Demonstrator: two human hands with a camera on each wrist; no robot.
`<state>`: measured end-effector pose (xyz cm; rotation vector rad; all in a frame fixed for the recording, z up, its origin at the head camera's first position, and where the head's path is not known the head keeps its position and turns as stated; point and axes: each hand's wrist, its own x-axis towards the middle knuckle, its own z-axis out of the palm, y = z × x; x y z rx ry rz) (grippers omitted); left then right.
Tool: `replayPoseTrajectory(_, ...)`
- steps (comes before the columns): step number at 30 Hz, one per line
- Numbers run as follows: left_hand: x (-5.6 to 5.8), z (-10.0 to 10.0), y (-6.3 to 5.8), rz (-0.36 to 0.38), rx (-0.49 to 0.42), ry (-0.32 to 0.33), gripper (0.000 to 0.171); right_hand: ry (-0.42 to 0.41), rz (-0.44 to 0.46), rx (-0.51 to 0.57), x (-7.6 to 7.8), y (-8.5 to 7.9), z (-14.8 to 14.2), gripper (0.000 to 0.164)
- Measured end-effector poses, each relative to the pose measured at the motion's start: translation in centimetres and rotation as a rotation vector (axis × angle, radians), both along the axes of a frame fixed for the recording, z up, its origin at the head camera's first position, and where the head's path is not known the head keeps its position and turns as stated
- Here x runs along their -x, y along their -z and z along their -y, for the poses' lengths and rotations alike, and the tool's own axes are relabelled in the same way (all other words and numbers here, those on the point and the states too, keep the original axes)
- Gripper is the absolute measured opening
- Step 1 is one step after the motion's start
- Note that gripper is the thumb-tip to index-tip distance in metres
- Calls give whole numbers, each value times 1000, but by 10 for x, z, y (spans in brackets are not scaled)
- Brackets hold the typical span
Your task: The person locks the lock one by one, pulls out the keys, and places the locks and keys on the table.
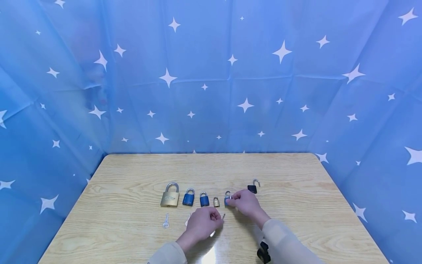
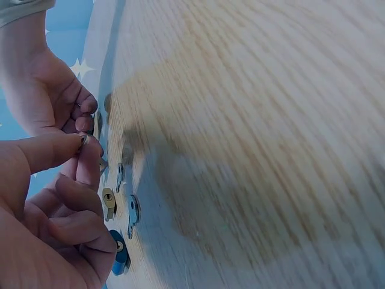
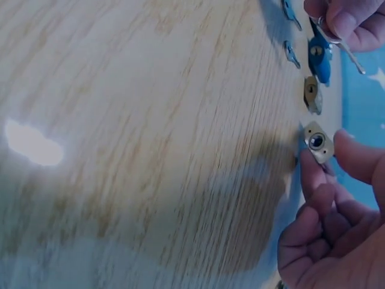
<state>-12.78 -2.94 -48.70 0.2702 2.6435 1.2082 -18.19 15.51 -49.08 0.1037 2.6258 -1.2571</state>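
My left hand (image 1: 202, 222) pinches a small metal key (image 3: 351, 57) between thumb and forefinger, its blade pointing away from the fingertips. Just to the right, my right hand (image 1: 247, 202) grips a small blue padlock (image 1: 226, 201) with a closed shackle. The right wrist view shows the brass-coloured underside of this padlock (image 3: 317, 142), its round keyway facing the camera, with thumb and forefinger on either side. Between the hands, the key stands apart from the padlock. A small brass padlock (image 1: 216, 202) stands immediately left of the gripped one.
Left along the row are two blue padlocks (image 1: 188, 199) and a large brass padlock (image 1: 169, 198). A black padlock (image 1: 252, 189) with its shackle open lies behind the right hand. A loose key (image 1: 166, 221) lies before the large padlock. Starred blue curtain (image 1: 211, 110) surrounds the wooden table (image 1: 132, 168).
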Motion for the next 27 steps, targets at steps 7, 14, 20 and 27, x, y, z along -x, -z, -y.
replayPoseTrajectory(7,0,-4,-1,-20,9,7,8,-18,-7,-26,1,-1,-2,48)
replayPoseTrajectory(14,0,-9,0,-23,20,6,10,-1,-27,-105,0,-3,-2,24)
replayPoseTrajectory(20,-1,-11,-1,-21,34,7,10,3,-16,-124,-1,-4,-3,21)
replayPoseTrajectory(27,0,-13,-1,-17,41,8,10,-12,-46,-152,-1,0,-6,20)
